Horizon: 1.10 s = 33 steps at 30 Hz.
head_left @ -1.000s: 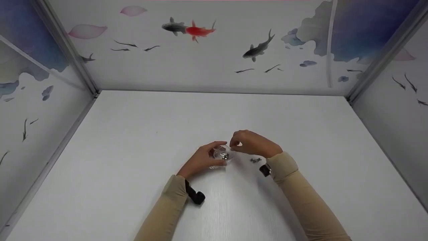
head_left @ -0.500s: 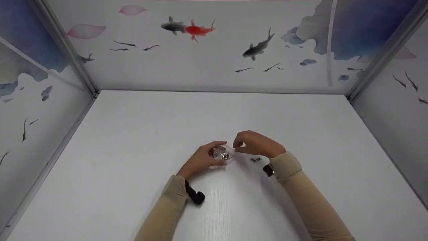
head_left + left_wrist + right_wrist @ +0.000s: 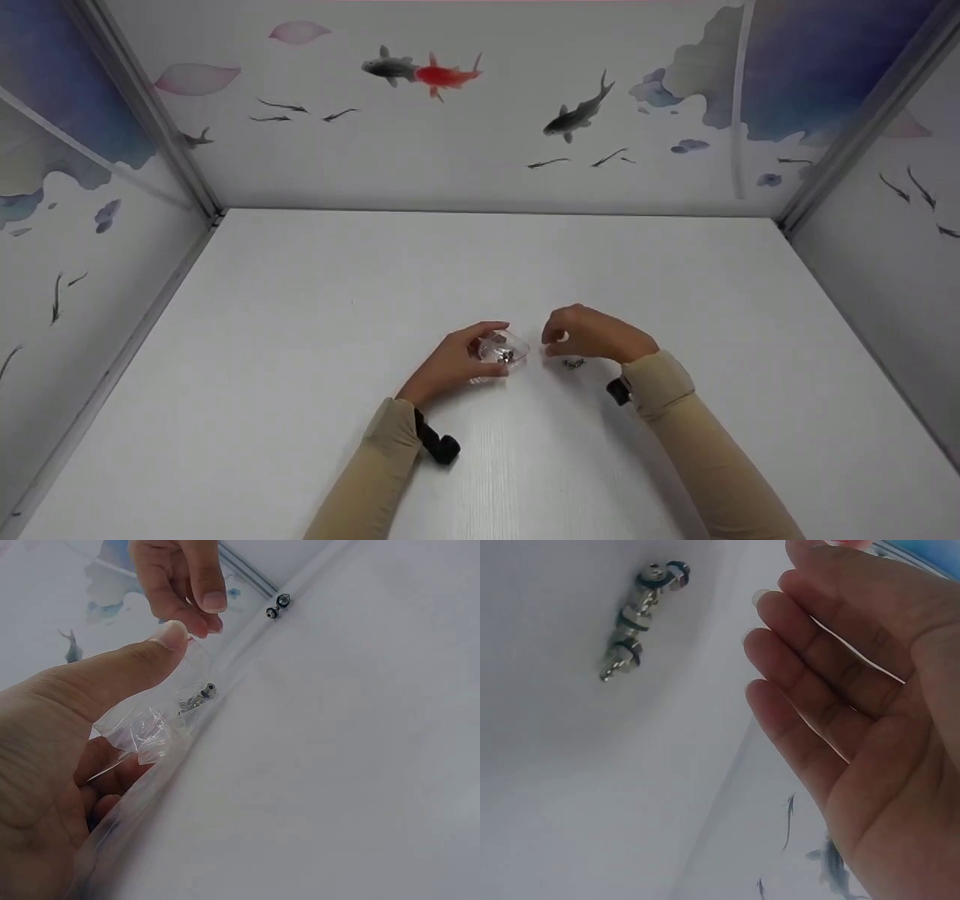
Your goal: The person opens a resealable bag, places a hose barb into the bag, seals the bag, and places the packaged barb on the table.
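Observation:
My left hand [image 3: 454,361] grips a clear, crinkled plastic bag [image 3: 154,736], its thumb on one side and fingers curled behind. The bag's mouth gapes toward the right. Inside lie small shiny metal fittings [image 3: 199,697]. Right of the bag, my right hand [image 3: 598,335] hovers with fingers loosely bent, and nothing shows between them. Below and beside it, several more metal fittings [image 3: 634,619] with dark rings lie in a short row on the white table. The right wrist view shows the palm and spread of relaxed fingers [image 3: 802,727]; the thumb and index tips are partly cut off there.
The white table [image 3: 337,262] is enclosed by panels [image 3: 480,150] printed with fish and petals at the back and sides. A black wrist camera [image 3: 442,448] sits on the left wrist, and another camera [image 3: 619,391] on the right.
My right hand has moved from the bag's mouth to the right, near the loose fittings. The left hand keeps its grip on the bag in about the same place.

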Each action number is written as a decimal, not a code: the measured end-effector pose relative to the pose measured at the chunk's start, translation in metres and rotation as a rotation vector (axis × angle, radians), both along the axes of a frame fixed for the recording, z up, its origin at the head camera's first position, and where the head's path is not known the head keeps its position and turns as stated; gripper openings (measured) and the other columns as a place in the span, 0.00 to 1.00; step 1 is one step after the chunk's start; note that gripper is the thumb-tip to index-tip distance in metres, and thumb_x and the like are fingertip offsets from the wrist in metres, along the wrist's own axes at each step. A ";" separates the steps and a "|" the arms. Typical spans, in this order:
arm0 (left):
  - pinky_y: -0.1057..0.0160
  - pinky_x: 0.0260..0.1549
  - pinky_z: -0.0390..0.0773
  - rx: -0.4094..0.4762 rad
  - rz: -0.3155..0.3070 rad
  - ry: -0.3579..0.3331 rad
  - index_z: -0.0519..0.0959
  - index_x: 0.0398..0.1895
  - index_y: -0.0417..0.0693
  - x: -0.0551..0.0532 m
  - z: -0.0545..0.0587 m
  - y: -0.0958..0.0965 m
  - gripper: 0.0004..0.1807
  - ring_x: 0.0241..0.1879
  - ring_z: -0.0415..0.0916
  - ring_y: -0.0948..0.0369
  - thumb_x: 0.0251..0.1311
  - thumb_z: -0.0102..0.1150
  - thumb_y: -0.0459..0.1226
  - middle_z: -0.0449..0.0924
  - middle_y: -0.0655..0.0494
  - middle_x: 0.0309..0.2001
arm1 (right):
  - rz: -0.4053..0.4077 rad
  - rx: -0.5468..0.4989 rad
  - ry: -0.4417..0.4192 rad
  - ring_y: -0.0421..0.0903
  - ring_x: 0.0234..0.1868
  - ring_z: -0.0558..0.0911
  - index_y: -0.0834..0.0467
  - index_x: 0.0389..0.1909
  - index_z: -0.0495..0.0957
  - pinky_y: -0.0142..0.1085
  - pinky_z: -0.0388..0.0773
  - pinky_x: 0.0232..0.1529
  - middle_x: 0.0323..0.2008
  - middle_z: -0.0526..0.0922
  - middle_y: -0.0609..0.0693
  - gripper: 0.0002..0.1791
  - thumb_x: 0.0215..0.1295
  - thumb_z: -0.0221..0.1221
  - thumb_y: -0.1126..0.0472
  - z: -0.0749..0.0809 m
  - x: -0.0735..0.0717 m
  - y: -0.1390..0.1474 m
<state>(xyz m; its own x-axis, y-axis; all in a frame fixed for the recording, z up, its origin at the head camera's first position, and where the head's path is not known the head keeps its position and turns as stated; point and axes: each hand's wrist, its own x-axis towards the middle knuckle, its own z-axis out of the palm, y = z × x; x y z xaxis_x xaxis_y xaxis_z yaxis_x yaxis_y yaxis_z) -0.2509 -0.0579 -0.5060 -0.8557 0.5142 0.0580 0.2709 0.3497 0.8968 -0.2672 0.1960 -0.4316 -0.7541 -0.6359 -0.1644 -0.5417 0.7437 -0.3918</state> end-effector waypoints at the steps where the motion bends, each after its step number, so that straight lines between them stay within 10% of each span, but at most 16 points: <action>1: 0.59 0.48 0.69 0.000 -0.001 0.001 0.69 0.67 0.61 0.000 0.000 0.000 0.37 0.44 0.70 0.60 0.51 0.71 0.48 0.75 0.59 0.57 | -0.006 0.000 -0.006 0.43 0.41 0.80 0.58 0.40 0.85 0.41 0.78 0.47 0.38 0.84 0.48 0.09 0.60 0.65 0.61 -0.001 0.001 0.001; 33: 0.57 0.49 0.68 -0.007 0.008 -0.010 0.70 0.66 0.63 -0.003 -0.004 0.001 0.38 0.46 0.69 0.59 0.49 0.72 0.49 0.75 0.59 0.55 | -0.119 0.006 -0.126 0.41 0.35 0.77 0.55 0.36 0.85 0.36 0.77 0.38 0.36 0.82 0.46 0.05 0.58 0.66 0.64 -0.016 0.007 0.021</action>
